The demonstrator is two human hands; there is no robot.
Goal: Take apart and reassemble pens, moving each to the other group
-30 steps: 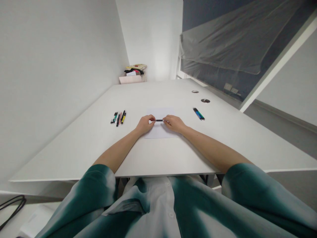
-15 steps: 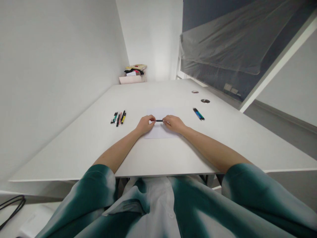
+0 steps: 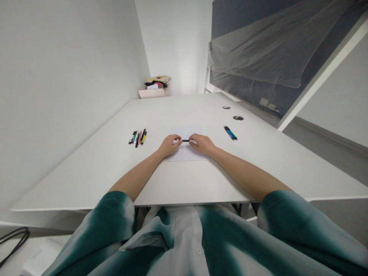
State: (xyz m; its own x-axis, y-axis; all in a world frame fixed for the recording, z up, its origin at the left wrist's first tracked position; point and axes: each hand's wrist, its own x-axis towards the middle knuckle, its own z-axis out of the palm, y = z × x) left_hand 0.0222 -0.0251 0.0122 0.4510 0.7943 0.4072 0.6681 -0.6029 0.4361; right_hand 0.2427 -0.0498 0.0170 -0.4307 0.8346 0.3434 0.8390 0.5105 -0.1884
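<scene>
A slim black pen [image 3: 185,140] lies level between my hands, above a sheet of white paper [image 3: 186,155]. My left hand [image 3: 170,145] pinches its left end between thumb and fingers. At the other end, the fingers of my right hand [image 3: 202,143] are closed on it, where a short lighter part shows. Both tips of the pen are hidden by my fingers. The paper lies flat on the white table under my hands.
To the left lies a group of several pens and markers [image 3: 138,138]. On the right are blue and green pens [image 3: 230,133], with two round metal table inserts [image 3: 238,118] beyond. A pinkish box [image 3: 151,93] piled with items stands at the far end. A white wall borders the left.
My left hand has shifted very slightly to the right along the pen, and a lighter part now shows beside my right fingers. Both hands still grip the pen.
</scene>
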